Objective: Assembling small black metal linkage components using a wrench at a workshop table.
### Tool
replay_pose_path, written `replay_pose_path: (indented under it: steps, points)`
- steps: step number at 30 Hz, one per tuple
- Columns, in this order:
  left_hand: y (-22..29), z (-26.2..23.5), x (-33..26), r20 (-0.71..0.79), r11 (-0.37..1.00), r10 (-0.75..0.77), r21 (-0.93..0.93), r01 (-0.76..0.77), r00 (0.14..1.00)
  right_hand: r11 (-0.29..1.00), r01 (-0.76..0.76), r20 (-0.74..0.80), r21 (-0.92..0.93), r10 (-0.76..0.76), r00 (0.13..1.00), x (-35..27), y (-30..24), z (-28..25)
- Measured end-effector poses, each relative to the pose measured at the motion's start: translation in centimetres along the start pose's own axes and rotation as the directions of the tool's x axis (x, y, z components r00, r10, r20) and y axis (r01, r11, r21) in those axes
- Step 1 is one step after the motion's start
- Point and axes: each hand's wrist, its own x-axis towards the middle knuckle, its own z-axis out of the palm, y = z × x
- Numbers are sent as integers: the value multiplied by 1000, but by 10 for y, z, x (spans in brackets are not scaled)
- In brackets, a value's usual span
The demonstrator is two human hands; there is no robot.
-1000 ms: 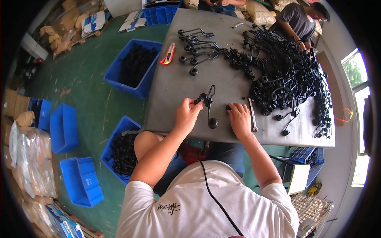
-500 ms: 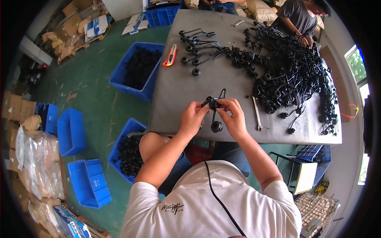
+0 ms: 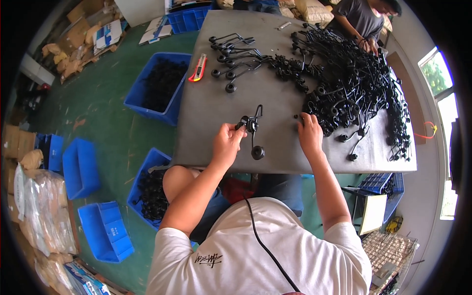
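Observation:
My left hand (image 3: 227, 145) is closed on a black bent-rod part (image 3: 257, 152) with a loop at its far end and round knobs, held over the near part of the table. To its right, my right hand (image 3: 310, 133) is down at the tabletop with fingers bent together, by the near left edge of a big heap of black rod parts (image 3: 361, 88). What its fingertips touch is hidden. A tiny dark piece (image 3: 296, 116) lies just left of those fingertips. The open-end wrench seen earlier there is now covered by my right hand and forearm.
Several similar rod parts (image 3: 236, 61) lie in a row at the table's far left, near a red utility knife (image 3: 198, 67). Another wrench (image 3: 283, 25) lies at the far edge. Blue bins (image 3: 129, 102) stand on the floor to the left. A co-worker (image 3: 359, 24) handles parts at the far right.
My right hand has let go of the rod part and moved right to the tabletop beside the heap. My left hand keeps the part, now slightly further left. The view has shifted a little.

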Motion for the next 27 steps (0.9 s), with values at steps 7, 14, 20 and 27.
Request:
replay_pose_path:
  steps: [7,14,20,27]
  points:
    - [8,5,-4,-6,995,-40,87,40,999,987,25,120,157,-44,992,15,-3,11]
    - [9,5,-6,-35,988,-70,135,74,997,570,-143,271,809,-147,951,-19,-99,-22]
    - [3,5,-3,-36,988,-60,140,64,998,703,102,110,704,-250,962,-18,-102,-24]
    - [1,4,-6,-14,964,28,264,-23,1000,794,126,191,595,-292,937,-13,-95,-27]
